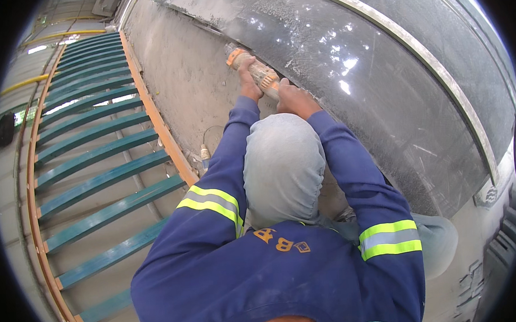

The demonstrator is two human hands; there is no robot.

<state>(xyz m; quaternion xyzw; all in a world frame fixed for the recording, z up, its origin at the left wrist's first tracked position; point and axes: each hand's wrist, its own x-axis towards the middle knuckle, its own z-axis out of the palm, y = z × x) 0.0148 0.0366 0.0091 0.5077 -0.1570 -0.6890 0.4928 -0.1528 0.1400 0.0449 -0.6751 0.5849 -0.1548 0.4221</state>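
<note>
A dusty orange-and-white power tool (261,74), shaped like a slim grinder, is held in both my hands. My left hand (247,80) wraps round its front part, and my right hand (295,99) closes on its rear end. The tool points away and to the left, its orange-ringed head close to the edge of a dark grey stone slab (347,94). Whether the head touches the slab I cannot tell. Pale dust coats the tool and part of the slab. My grey-trousered knee (284,163) rises between my arms, in blue sleeves with reflective bands.
To the left lies a long wooden frame (152,102) with teal slats (99,148). A small pale-and-blue piece (205,156) with a thin cord, like a cable connector, rests beside it. A pale strip (420,47) crosses the slab area on the right. Yellow pipes (25,83) run at far left.
</note>
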